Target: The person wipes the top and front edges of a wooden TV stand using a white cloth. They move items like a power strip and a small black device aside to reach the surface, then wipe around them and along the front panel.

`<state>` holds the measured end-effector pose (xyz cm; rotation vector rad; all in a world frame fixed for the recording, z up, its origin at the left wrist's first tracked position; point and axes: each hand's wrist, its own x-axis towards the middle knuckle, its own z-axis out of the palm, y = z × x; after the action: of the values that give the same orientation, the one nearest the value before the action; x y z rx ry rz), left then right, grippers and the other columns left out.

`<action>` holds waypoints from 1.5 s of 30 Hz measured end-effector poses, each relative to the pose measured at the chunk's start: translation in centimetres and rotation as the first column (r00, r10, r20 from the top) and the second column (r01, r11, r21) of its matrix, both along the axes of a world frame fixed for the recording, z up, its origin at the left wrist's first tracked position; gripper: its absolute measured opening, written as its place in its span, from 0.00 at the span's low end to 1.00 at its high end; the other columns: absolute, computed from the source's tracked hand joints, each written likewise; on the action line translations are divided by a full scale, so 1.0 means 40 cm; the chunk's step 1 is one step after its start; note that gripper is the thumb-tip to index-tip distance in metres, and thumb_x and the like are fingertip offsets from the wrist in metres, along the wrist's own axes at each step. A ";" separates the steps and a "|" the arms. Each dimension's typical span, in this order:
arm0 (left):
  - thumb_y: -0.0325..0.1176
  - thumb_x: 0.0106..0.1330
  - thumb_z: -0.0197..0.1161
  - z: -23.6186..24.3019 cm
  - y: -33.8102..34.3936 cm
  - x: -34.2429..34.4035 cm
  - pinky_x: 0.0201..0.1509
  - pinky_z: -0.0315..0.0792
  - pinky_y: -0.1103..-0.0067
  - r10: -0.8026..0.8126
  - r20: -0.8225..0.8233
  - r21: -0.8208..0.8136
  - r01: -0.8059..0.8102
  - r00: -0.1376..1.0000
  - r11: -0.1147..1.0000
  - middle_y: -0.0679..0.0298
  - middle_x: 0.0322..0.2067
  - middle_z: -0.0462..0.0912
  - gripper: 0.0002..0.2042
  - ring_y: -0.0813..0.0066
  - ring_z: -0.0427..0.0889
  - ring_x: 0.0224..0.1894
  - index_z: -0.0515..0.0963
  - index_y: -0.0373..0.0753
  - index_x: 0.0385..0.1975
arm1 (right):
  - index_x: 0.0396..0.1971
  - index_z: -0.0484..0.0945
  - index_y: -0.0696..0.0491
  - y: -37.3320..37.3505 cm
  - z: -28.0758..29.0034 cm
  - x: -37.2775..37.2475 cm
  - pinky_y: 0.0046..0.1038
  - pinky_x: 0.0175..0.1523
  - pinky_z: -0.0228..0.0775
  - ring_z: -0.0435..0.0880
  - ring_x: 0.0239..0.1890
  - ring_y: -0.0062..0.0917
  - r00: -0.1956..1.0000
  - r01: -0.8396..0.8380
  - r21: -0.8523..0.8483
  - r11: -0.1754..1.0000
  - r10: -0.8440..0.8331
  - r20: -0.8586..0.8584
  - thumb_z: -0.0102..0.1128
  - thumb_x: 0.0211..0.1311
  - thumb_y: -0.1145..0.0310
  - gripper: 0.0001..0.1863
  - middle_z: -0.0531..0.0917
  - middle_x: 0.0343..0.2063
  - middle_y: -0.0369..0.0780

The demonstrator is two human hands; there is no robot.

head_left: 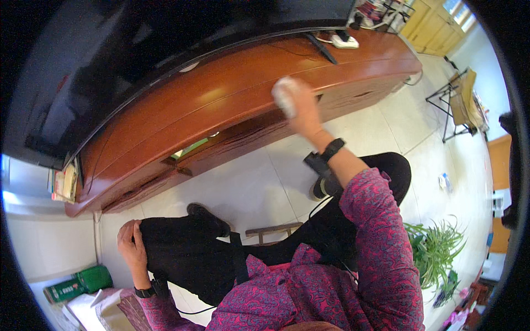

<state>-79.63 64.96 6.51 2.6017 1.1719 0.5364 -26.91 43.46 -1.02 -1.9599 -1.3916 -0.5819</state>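
Note:
My right hand [303, 110] grips a white cloth [282, 94] at the front edge of the long reddish-brown wooden TV cabinet [210, 96], slightly blurred. My left hand [132, 243] rests on my left knee with its fingers lying bent over it, holding nothing. A large black television [165, 27] stands along the cabinet's back. Below the top, an open compartment holds a green flat item [193, 144].
A power strip [345, 41] sits beside the television's foot, and books [65, 182] are stacked at the cabinet's left end. A folding chair [464, 102] and a leafy plant [433, 251] are at right, a green box [91, 281] at lower left. A low wooden stool [265, 231] is beneath me.

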 end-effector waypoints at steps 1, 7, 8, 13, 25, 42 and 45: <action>0.35 0.75 0.55 0.001 0.001 0.006 0.57 0.73 0.65 -0.002 0.003 -0.013 0.002 1.000 1.000 0.52 0.42 0.86 0.13 0.52 0.82 0.48 0.84 0.33 0.40 | 0.50 0.79 0.49 0.012 0.006 -0.057 0.45 0.66 0.65 0.74 0.60 0.47 0.992 -0.111 -0.093 0.989 0.115 0.043 0.62 0.53 0.78 0.21 0.78 0.55 0.46; 0.36 0.69 0.62 0.049 -0.024 0.058 0.56 0.72 0.64 -0.113 -0.212 0.089 0.135 0.971 0.987 0.53 0.40 0.86 0.11 0.55 0.83 0.48 0.85 0.34 0.38 | 0.58 0.77 0.48 0.049 0.065 -0.197 0.46 0.68 0.63 0.71 0.63 0.51 0.899 -0.376 -0.030 0.926 0.356 -0.253 0.64 0.48 0.79 0.31 0.73 0.60 0.51; 0.37 0.68 0.63 0.052 -0.035 0.076 0.55 0.72 0.63 -0.112 -0.343 0.103 0.156 0.933 0.982 0.53 0.40 0.86 0.11 0.55 0.83 0.48 0.85 0.35 0.37 | 0.58 0.77 0.48 0.056 0.075 -0.182 0.46 0.68 0.64 0.71 0.63 0.52 0.894 -0.371 -0.015 0.928 0.353 -0.276 0.64 0.48 0.79 0.32 0.73 0.60 0.51; 0.46 0.65 0.64 -0.084 -0.169 0.245 0.42 0.78 0.63 -0.529 -0.528 -0.233 0.486 0.665 0.843 0.57 0.35 0.87 0.14 0.55 0.86 0.39 0.85 0.43 0.38 | 0.59 0.76 0.47 0.068 0.131 -0.034 0.42 0.67 0.67 0.73 0.61 0.49 0.958 -0.227 0.134 0.965 0.246 -0.148 0.64 0.51 0.82 0.31 0.75 0.59 0.49; 0.45 0.68 0.61 -0.599 -0.321 0.295 0.59 0.75 0.66 -0.917 0.060 -0.991 -0.085 0.395 -0.101 0.58 0.52 0.85 0.20 0.61 0.84 0.54 0.82 0.42 0.53 | 0.64 0.72 0.55 -0.031 0.221 -0.017 0.37 0.73 0.55 0.67 0.70 0.38 0.857 -0.182 -0.024 0.983 0.146 -0.494 0.62 0.61 0.78 0.29 0.72 0.66 0.47; 0.62 0.58 0.66 -0.733 -0.178 0.221 0.54 0.75 0.67 -0.949 0.314 -0.933 -0.174 0.029 -0.314 0.61 0.43 0.89 0.29 0.62 0.85 0.47 0.86 0.41 0.45 | 0.67 0.67 0.59 -0.224 0.314 -0.290 0.37 0.75 0.51 0.65 0.71 0.39 0.733 0.342 -0.070 0.937 -0.313 -0.604 0.62 0.63 0.68 0.32 0.69 0.67 0.49; 0.62 0.61 0.63 -0.645 -0.176 0.374 0.49 0.77 0.59 -0.968 -0.184 -0.979 0.114 -0.168 0.166 0.52 0.38 0.88 0.28 0.52 0.86 0.45 0.86 0.38 0.37 | 0.63 0.71 0.58 -0.194 0.299 -0.300 0.37 0.74 0.54 0.67 0.70 0.40 0.803 0.300 0.029 0.954 -0.236 -0.548 0.59 0.59 0.81 0.29 0.73 0.64 0.47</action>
<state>-64.65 57.94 -19.29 1.9605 -0.3192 -1.6608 -38.92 35.68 10.94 -2.0283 -0.7183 -0.1898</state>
